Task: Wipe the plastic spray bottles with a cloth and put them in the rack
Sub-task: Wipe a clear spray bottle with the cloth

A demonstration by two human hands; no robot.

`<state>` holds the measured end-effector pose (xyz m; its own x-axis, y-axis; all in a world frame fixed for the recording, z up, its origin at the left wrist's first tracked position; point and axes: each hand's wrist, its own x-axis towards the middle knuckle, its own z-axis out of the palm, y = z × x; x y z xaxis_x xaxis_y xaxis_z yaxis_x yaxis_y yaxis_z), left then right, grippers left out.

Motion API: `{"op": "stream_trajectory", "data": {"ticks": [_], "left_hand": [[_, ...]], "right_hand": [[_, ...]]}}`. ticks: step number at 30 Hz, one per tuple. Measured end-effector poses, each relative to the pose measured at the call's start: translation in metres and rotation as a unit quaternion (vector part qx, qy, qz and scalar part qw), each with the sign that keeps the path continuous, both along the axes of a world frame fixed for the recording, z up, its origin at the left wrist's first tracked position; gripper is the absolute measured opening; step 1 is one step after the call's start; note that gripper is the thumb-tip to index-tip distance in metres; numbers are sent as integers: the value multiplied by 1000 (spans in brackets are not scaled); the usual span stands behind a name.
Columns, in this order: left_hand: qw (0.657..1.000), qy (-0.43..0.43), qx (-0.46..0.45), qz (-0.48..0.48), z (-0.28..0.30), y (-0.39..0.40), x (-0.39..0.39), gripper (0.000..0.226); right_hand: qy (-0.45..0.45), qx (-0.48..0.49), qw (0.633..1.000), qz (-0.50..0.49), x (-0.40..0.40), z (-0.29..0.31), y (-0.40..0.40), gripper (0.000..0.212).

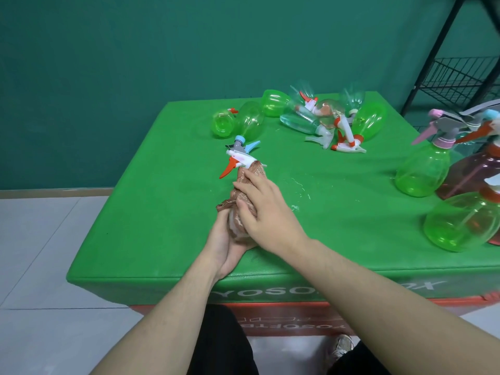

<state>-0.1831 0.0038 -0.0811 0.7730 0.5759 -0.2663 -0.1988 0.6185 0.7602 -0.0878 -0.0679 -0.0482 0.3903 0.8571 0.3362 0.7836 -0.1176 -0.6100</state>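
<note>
A spray bottle lies over the green table (162, 226); only its white head with an orange trigger (235, 162) shows, because a brown cloth (249, 174) wraps the body. My left hand (224, 247) cups the bottle's base from below. My right hand (265, 209) grips the cloth around the bottle from above. A black wire rack (460, 77) stands at the far right.
Several green and clear spray bottles (324, 117) lie in a heap at the table's far side. Green and pink bottles (422, 169) stand upright at the right edge. A green bottle with a blue trigger (247, 123) lies just behind the held one.
</note>
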Motion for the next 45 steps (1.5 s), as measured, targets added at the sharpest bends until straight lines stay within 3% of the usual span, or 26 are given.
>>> {"op": "stream_trajectory", "data": {"ticks": [5, 14, 24, 29, 34, 38, 45], "left_hand": [[999, -23, -32, -3, 2, 1, -2, 46], [998, 1, -53, 29, 3, -3, -2, 52], [998, 17, -65, 13, 6, -5, -6, 74], [997, 23, -73, 20, 8, -5, -6, 71], [999, 7, -33, 25, 10, -7, -4, 42], [999, -28, -39, 24, 7, -5, -3, 34], [996, -55, -73, 20, 3, 2, -4, 41]], "right_hand": [[61, -7, 998, -18, -4, 2, 9, 44], [-127, 0, 991, 35, -11, -19, -9, 47], [-197, 62, 974, 97, -17, -50, -34, 43], [-183, 85, 975, 90, -14, -49, -32, 40], [-140, 106, 983, 51, -14, -35, -15, 40], [-114, 89, 989, 34, -7, -21, 4, 43], [55, 21, 998, -12, -7, -2, 18, 48]]}}
